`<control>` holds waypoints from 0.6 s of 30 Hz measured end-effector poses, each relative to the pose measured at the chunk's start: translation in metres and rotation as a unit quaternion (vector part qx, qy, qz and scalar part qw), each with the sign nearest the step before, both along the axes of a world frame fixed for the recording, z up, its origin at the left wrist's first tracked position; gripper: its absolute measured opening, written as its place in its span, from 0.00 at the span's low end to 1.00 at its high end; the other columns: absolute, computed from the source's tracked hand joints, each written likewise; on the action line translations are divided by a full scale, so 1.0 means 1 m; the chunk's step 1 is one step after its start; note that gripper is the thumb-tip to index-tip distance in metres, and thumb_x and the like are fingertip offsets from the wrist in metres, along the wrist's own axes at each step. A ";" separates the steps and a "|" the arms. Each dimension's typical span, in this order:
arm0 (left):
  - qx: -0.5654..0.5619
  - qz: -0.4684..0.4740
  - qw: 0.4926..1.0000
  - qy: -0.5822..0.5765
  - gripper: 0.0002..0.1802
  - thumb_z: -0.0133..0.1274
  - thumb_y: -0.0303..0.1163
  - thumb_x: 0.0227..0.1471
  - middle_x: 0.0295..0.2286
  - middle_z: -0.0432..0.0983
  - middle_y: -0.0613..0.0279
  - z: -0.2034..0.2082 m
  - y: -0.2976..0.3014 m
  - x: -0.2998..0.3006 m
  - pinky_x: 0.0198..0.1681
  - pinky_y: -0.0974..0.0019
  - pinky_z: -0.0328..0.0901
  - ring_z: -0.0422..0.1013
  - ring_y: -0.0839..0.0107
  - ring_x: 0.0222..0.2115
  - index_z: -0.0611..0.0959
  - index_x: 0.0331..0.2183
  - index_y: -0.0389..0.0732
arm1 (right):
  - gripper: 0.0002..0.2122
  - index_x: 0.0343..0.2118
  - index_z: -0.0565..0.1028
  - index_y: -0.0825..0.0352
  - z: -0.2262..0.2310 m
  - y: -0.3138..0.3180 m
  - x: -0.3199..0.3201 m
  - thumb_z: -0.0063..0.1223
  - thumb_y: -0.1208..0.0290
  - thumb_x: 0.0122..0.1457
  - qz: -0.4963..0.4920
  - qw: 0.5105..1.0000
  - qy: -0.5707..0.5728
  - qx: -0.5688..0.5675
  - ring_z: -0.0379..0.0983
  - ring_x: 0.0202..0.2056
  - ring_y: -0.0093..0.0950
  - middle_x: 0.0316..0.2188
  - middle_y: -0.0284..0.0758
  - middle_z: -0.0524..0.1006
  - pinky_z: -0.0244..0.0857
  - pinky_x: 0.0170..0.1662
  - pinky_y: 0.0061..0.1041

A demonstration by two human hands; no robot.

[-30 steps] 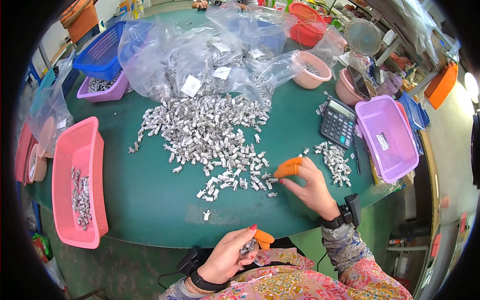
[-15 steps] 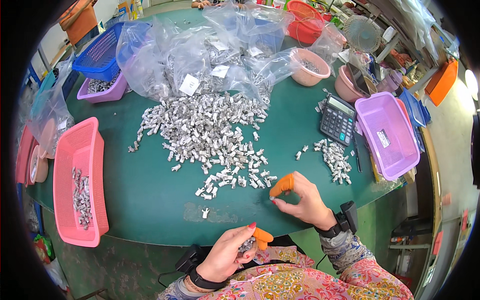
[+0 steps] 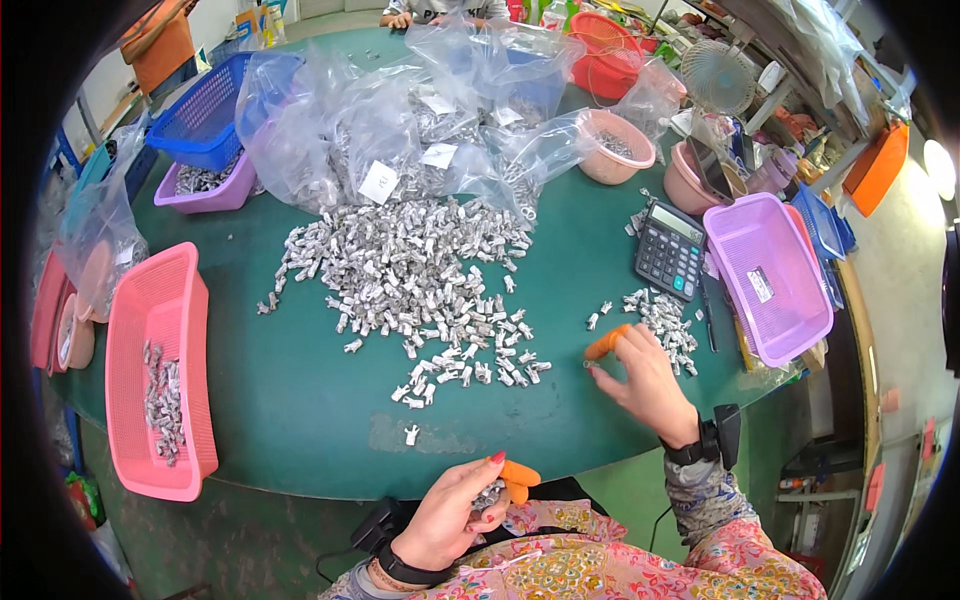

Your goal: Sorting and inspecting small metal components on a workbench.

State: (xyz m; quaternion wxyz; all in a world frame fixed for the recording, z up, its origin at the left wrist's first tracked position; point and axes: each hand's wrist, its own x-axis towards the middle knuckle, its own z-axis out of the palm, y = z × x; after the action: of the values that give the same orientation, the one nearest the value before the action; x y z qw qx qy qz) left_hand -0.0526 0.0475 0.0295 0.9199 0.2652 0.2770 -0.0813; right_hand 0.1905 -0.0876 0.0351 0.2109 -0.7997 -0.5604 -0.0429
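Note:
My left hand, with orange finger covers on some fingertips, is curled at the table's near edge around several small silvery metal parts. My right hand is over the table just left of the small pile of metal parts. Its thumb and orange-covered index finger pinch a tiny pale piece, too small to make out clearly. A large heap of silvery metal parts covers the table's middle. One single part lies apart, in front of my left hand.
A pink basket with some parts stands at the left. On the right are a calculator, a pen and a purple basket. Clear plastic bags of parts fill the back. Across the table is another person's hand.
My right hand has moved right and away from me, toward the small pile, its fingertips still together. My left hand stays nearly in place around its parts. The person opposite shows more.

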 end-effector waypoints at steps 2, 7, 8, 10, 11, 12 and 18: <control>-0.010 -0.008 1.000 -0.018 0.23 0.38 0.40 0.64 0.16 0.64 0.65 -0.005 0.000 0.000 0.16 0.78 0.47 0.53 0.83 0.13 0.77 0.40 0.27 | 0.11 0.33 0.75 0.65 0.004 0.002 -0.001 0.63 0.74 0.46 -0.002 1.000 0.003 0.020 0.67 0.34 0.37 0.30 0.36 0.71 0.63 0.37 0.32; -0.020 -0.019 0.999 -0.029 0.22 0.40 0.41 0.64 0.19 0.65 0.70 -0.007 -0.005 0.000 0.17 0.78 0.46 0.54 0.85 0.16 0.76 0.44 0.30 | 0.10 0.33 0.77 0.64 -0.009 0.032 -0.018 0.63 0.73 0.46 0.040 0.998 0.056 0.011 0.67 0.35 0.35 0.32 0.35 0.71 0.64 0.38 0.31; -0.028 -0.021 0.999 -0.025 0.22 0.40 0.40 0.64 0.19 0.65 0.69 -0.005 -0.004 -0.002 0.17 0.78 0.46 0.54 0.85 0.17 0.76 0.45 0.30 | 0.10 0.33 0.77 0.64 -0.012 0.032 -0.017 0.63 0.73 0.46 0.041 0.997 0.056 0.013 0.67 0.35 0.35 0.32 0.35 0.71 0.64 0.38 0.31; -0.034 -0.019 0.999 -0.019 0.21 0.40 0.40 0.64 0.20 0.66 0.69 -0.005 -0.003 -0.004 0.17 0.78 0.46 0.54 0.85 0.17 0.75 0.45 0.31 | 0.09 0.32 0.77 0.64 -0.018 0.034 -0.015 0.63 0.74 0.46 0.042 0.997 0.057 0.040 0.67 0.33 0.34 0.30 0.35 0.71 0.64 0.36 0.31; -0.025 -0.002 0.999 -0.028 0.21 0.40 0.39 0.64 0.21 0.66 0.68 -0.007 -0.001 -0.006 0.17 0.79 0.46 0.54 0.85 0.17 0.74 0.47 0.32 | 0.09 0.32 0.77 0.64 -0.016 0.035 -0.018 0.63 0.74 0.46 0.046 0.996 0.059 0.040 0.67 0.33 0.34 0.30 0.35 0.71 0.64 0.36 0.31; -0.016 0.015 0.999 -0.036 0.21 0.39 0.39 0.64 0.22 0.66 0.68 -0.008 0.000 -0.007 0.17 0.79 0.46 0.54 0.85 0.17 0.73 0.49 0.33 | 0.10 0.33 0.78 0.63 -0.009 0.035 -0.023 0.64 0.74 0.45 0.023 0.995 0.095 0.014 0.67 0.32 0.34 0.28 0.33 0.72 0.64 0.35 0.30; -0.022 0.107 0.993 -0.053 0.21 0.38 0.36 0.65 0.26 0.65 0.67 -0.005 -0.004 0.000 0.18 0.79 0.48 0.55 0.84 0.17 0.64 0.57 0.43 | 0.09 0.29 0.75 0.66 0.014 0.042 -0.055 0.64 0.76 0.44 0.101 0.987 0.119 0.049 0.65 0.28 0.34 0.23 0.34 0.69 0.63 0.31 0.31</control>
State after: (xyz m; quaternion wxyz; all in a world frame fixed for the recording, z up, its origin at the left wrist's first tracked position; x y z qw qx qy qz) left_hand -0.0521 0.0435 0.0247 0.9425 0.2177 0.2525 0.0258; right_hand 0.1356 -0.0458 0.0490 0.3181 -0.7273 -0.6064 0.0469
